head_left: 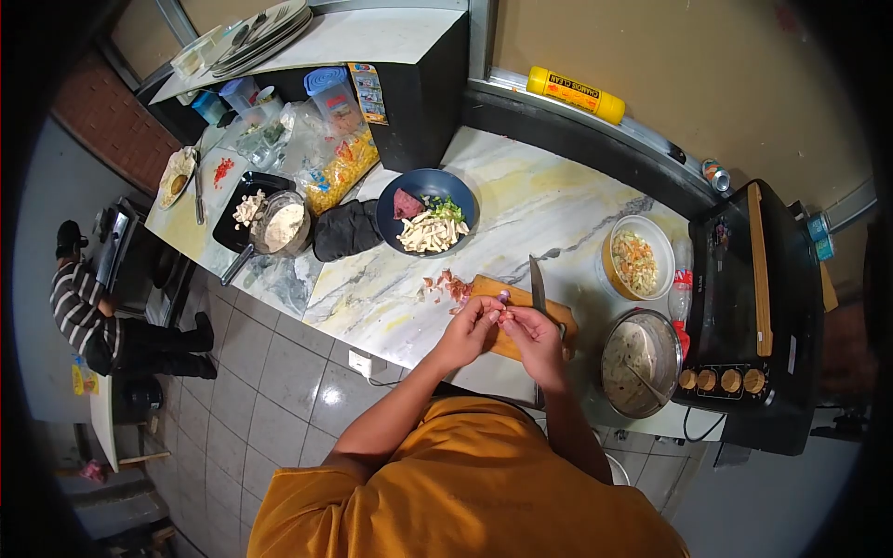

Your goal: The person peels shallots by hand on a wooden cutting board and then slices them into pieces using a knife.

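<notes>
Above a wooden cutting board point(561, 318), my left hand point(468, 332) and my right hand point(537, 342) meet fingertip to fingertip. Both pinch a small peeled shallot point(503, 315), pinkish in colour. A knife point(538, 284) lies across the board's far edge, its blade pointing away from me. Reddish-brown peelings point(450, 285) are scattered just left of the board. Beyond them, a dark blue bowl point(428, 177) holds pale strips, chopped green pieces and a pink lump.
At right are a white bowl of chopped vegetables point(635, 262), a metal bowl point(668, 358) and a black oven point(735, 270). Left are a black tray point(228, 228), a pan point(288, 244) and a black cloth point(346, 231). Another person point(88, 312) stands far left.
</notes>
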